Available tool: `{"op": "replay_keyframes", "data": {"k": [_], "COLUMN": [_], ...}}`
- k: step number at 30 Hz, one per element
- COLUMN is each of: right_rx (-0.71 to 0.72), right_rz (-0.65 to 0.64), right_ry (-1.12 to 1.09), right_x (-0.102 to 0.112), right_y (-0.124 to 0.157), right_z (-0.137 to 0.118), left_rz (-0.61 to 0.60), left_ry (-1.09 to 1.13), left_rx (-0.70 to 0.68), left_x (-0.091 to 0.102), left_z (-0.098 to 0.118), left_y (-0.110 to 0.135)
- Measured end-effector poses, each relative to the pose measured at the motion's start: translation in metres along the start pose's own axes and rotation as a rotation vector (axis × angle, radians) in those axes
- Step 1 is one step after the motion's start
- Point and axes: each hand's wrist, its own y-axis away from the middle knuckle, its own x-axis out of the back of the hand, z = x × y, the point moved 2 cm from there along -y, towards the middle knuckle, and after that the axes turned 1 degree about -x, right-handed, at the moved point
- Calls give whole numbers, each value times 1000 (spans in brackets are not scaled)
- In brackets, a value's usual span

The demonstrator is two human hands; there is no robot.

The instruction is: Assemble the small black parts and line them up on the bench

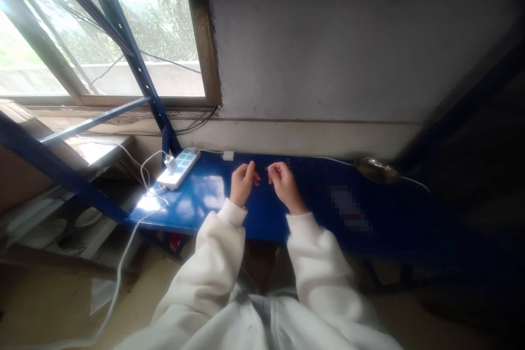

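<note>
Both of my hands are raised over the blue shelf (262, 219), close together with a small gap between the fingertips. My left hand (243, 181) is closed, thumb up and fingers curled in; what it holds, if anything, is too small to make out. Opposite it, my right hand (284, 183) pinches thumb and forefinger together. A tiny pale tip shows at the right fingertips, but its kind cannot be told. White sleeves cover both forearms.
A white power strip (180, 169) with a plugged-in charger (170, 163) lies at the left. Behind my hands sits a white adapter (228, 156). A shiny metal dish (376, 169) stands at the back right. Blue posts (143, 79) rise by the window; a white cable (120, 268) hangs down.
</note>
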Motion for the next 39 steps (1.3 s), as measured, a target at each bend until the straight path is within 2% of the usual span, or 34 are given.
{"op": "replay_keyframes", "data": {"k": [5,12,19,23,29,32,35,39], "right_rx": [4,1,-9,-16,185,233,155,-82], "right_rz": [27,66,58,31,11,-5,58,182], "right_ry": [-8,-14,-48,-25,244,354,393,334], "right_x": [2,4,4,4,6,12,27,54], "right_y": [1,1,2,3,0,-4,-7,-8], "right_z": [-2,2,8,9,0,3,14,41], "left_rz": [2,-105,46,90,115,187,220,78], "left_ry": [30,209,197,180,180,194,168,22], "left_rx": [36,74,94,101,74,52,52,69], "left_x": [0,0,3,4,5,8,8,-10], "left_z": [-2,-4,-5,-5,-2,-2,-8,-30], "left_y": [0,7,6,5,4,0,-8,-18]}}
